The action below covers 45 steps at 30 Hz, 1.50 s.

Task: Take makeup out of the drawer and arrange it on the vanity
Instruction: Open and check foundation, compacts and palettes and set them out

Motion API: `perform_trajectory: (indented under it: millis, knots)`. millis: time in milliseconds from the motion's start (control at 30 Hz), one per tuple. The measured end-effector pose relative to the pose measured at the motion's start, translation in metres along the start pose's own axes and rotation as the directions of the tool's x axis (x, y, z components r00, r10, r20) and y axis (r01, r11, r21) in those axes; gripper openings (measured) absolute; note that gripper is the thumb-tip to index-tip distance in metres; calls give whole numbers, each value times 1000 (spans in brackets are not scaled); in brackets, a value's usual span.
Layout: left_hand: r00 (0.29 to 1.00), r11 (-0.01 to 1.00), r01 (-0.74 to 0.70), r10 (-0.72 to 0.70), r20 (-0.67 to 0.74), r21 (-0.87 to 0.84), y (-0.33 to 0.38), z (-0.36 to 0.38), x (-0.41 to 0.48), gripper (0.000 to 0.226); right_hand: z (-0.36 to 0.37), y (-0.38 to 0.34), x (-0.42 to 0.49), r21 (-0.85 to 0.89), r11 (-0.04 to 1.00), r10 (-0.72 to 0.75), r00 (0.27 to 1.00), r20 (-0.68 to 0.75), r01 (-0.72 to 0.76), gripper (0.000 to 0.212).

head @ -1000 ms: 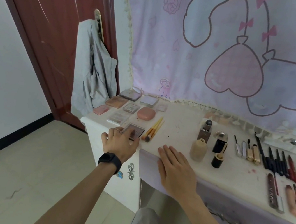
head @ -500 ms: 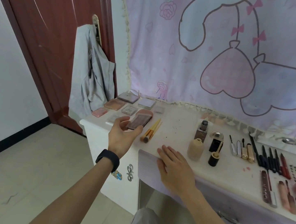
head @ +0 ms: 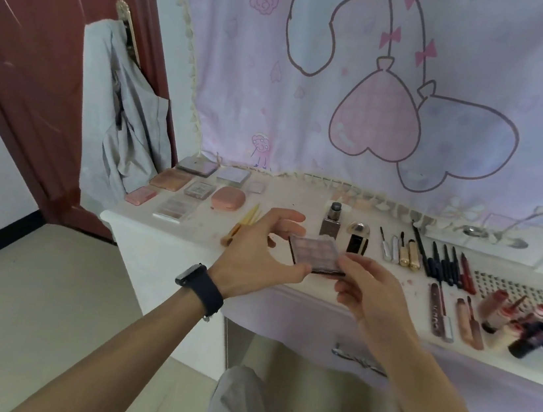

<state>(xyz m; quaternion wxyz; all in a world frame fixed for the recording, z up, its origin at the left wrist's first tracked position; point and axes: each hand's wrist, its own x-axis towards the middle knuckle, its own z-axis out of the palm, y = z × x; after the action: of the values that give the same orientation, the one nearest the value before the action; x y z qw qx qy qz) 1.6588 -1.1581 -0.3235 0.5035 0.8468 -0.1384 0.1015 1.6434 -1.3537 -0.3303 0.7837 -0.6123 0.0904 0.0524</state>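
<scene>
An eyeshadow palette [head: 317,255] with a dark rim and pinkish pans is held in the air over the middle of the white vanity [head: 288,277]. My left hand [head: 256,255] grips its left end between thumb and fingers. My right hand [head: 366,287] pinches its right edge. On the vanity's far left lie several flat palettes [head: 173,206] and a round pink compact [head: 228,197]. The lilac drawer [head: 300,320] under the vanity front is shut, its metal handle [head: 357,359] showing.
Two orange brushes [head: 242,222] lie left of my hands. A brown bottle [head: 332,219], a black case [head: 357,241], rows of pencils and mascaras [head: 429,257], lip glosses [head: 455,316] and nail polish bottles [head: 530,329] fill the right side. A grey jacket [head: 129,118] hangs on the red door.
My left hand lifted the palette from the vanity's front left and carried it right to the middle. My right hand rose off the vanity edge and took the palette's right side.
</scene>
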Motion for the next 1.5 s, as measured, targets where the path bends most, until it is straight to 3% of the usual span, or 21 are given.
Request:
perform_trajectory:
  millis: [133, 267, 433, 567, 700, 800, 933, 1100, 1333, 1500]
  knots:
    - [1000, 1000, -13, 13, 22, 0, 7, 18, 1, 74, -17, 7, -5, 187, 978, 90, 996, 16, -92, 19]
    - [998, 996, 49, -46, 43, -68, 10, 41, -3, 80, -29, 18, -14, 408, 879, 211, 969, 127, -245, 21]
    - [999, 998, 15, -13, 36, -66, 14, 59, -10, 82, -45, 32, -18, 439, 849, 223, 952, 210, -296, 15]
    - [997, 1000, -20, 20, 70, -7, 18, 60, -11, 73, -56, 35, -15, 293, 928, 180, 965, 190, -231, 26]
    - [994, 1000, -25, 23, 107, 18, 18, 59, -10, 67, -65, 34, -11, 76, 989, 115, 983, 142, -127, 22]
    - [985, 993, 79, -64, 158, -91, 12, 61, -9, 58, -70, 30, -13, -77, 997, 14, 985, 174, 0, 36]
    - [968, 960, 185, -140, 209, -211, 15, 64, -11, 25, -67, 23, -22, -293, 938, -103, 957, 271, 184, 40]
    - [945, 885, 304, -233, 229, -352, 13, 68, -13, 50, -60, 31, -26, -431, 826, -235, 918, 319, 362, 43]
    - [942, 836, 331, -267, 203, -438, 6, 68, -27, 63, -42, 48, -30, -468, 783, -345, 912, 223, 410, 38]
    - [942, 790, 334, -295, 158, -514, 3, 67, -35, 56, -33, 61, -29, -521, 748, -367, 910, 192, 411, 41]
